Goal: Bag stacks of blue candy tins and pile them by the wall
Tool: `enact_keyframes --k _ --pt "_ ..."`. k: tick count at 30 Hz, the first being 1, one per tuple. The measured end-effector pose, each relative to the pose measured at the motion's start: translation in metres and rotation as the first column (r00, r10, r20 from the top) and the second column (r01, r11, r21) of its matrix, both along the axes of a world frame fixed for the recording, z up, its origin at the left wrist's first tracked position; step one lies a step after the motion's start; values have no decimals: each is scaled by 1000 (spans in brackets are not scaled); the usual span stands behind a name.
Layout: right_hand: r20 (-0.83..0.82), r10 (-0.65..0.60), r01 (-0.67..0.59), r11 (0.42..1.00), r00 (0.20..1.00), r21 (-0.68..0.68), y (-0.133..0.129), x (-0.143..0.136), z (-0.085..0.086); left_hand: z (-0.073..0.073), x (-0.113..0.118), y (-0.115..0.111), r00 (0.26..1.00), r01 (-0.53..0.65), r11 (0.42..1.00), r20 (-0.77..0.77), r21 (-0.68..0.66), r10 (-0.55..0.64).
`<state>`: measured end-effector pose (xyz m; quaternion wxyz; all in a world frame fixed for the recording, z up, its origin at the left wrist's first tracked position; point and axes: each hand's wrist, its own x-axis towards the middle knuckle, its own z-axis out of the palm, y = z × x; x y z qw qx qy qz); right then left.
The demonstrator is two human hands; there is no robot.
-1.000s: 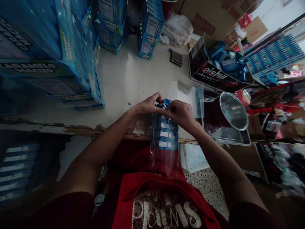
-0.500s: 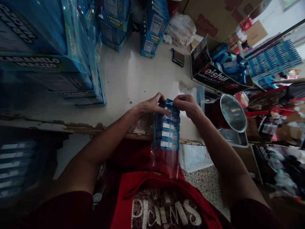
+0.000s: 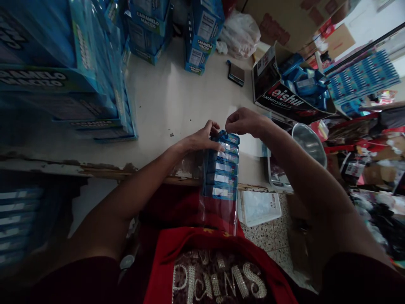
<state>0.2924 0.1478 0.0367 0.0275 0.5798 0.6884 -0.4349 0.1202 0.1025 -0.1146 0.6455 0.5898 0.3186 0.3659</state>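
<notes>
A clear plastic bag (image 3: 218,211) holds a row of blue candy boxes (image 3: 223,180) with white labels. The row lies across the table's front edge, and the loose end of the bag hangs towards me. My left hand (image 3: 207,137) grips the far end of the row, thumb over the top and fingers along the left side. A small dark-blue curled piece (image 3: 224,134) shows at that far end. Just above it is my right hand (image 3: 242,120), fingers pinched together; whatever they hold is hidden.
Stacked blue candy cartons (image 3: 95,97) stand at left, with more carton stacks (image 3: 202,38) behind. A dark flat device (image 3: 236,74) lies on the table (image 3: 161,105). At right are an open box (image 3: 292,101) of blue packets and a metal bowl (image 3: 310,141). A white crate (image 3: 261,207) sits below.
My right hand has lifted slightly up and away from the far end of the row, and its forearm has swung up over the bowl. My left hand keeps its grip.
</notes>
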Motion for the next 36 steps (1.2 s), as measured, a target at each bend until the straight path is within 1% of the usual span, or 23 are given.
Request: enact_keyframes --k 3,5,11,14,18,20,22,25,27,28,30,32,34,36 --pt "-22 14 -15 999 1000 -50 7 -8 1 5 -2 -1 999 49 999 3 -11 -49" --pt "15 -2 3 998 1000 -65 10 -12 0 7 -4 -1 997 80 996 -11 -26 -81" --pt "137 -76 89 992 988 -92 12 -23 1 6 -4 -1 997 72 997 3 -21 -72" --pt "182 -94 109 991 979 -74 10 -16 5 5 -4 -1 998 70 997 -3 -43 -70" --pt "175 -92 107 991 980 -75 3 8 8 7 -3 -3 998 61 997 -22 -47 -62" --pt "169 -85 94 995 982 -43 -2 17 8 8 -3 -3 998 52 998 -25 -45 -53" --pt "181 -56 50 998 982 40 -6 20 10 9 -2 -4 999 45 998 -15 -55 -46" --pt "189 7 -39 985 982 167 -11 17 15 9 -3 -6 999 52 996 15 -74 -51" --pt "164 16 -44 985 986 168 -11 15 16 9 -4 -6 998 59 995 39 -77 -56" --pt "141 -2 -17 991 990 134 -9 15 16 10 -4 -6 997 61 995 54 -77 -57" --pt "81 -84 82 996 993 33 -3 17 12 10 -5 -5 996 48 997 79 -57 -43" --pt "25 -193 194 979 981 -58 3 20 7 11 -4 -3 996 -1 1000 95 -7 2" --pt "-13 -268 265 958 963 -113 6 22 1 12 -4 -1 991 -105 992 93 75 98" --pt "-36 -301 294 946 953 -140 7 23 -3 12 -3 1 975 -215 958 96 188 200"
